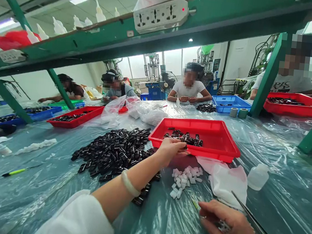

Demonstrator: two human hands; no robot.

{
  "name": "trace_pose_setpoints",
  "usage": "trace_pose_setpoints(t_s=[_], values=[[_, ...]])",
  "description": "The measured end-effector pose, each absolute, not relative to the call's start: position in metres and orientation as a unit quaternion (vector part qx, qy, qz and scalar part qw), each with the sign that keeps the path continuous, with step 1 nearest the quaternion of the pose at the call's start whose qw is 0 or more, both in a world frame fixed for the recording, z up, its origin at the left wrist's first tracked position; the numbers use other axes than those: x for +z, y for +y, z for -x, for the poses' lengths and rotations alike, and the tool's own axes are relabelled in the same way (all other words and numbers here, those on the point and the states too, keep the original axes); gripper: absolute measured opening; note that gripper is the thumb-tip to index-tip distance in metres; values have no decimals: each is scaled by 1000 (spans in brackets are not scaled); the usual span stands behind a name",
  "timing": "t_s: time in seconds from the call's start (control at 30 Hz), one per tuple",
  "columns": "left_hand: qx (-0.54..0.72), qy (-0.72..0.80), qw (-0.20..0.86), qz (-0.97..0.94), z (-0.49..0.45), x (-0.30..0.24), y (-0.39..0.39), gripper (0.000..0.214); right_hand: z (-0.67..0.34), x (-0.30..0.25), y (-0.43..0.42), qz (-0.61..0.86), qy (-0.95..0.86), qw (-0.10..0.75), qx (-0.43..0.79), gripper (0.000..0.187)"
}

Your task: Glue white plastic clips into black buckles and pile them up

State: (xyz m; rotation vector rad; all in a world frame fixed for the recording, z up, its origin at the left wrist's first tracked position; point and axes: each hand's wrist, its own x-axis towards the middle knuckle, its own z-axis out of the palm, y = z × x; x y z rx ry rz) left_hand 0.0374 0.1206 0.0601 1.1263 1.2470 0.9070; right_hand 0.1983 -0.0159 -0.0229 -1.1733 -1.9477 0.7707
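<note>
My left hand (171, 151) reaches over the near rim of a red tray (220, 138). Its fingers are pinched at a small black part, mostly hidden by them; more black parts (188, 139) lie in the tray. Beside my left forearm spreads a big pile of glossy black parts (119, 150). At lower right, my right hand (225, 225) is closed around a thin tool with a yellow-green handle (195, 203); something whitish shows in its palm. Small white pieces (184, 179) lie between my hands. A long metal tool like tweezers (256, 219) slants beside my right hand; whether I hold it is unclear.
A white cloth (229, 182) and a translucent bottle (258, 177) are at right. Another yellow-green tool (18, 171) lies at left. More trays, plastic bags (148, 112) and several people stand beyond. A green shelf beam (97, 40) with a power strip (161, 15) crosses overhead.
</note>
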Motion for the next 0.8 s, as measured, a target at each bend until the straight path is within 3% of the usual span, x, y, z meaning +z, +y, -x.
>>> trace_pose_setpoints(t_s=[0.27,0.53,0.8], values=[[407,546,452,-576,-34,51,135,28,-199,-26,-15,423,-794,340,274,20],[351,585,202,-703,97,28,87,35,-198,-24,-20,430,-791,334,280,19],[232,594,145,-757,94,-6,19,53,-194,-24,-19,434,-798,313,278,22]])
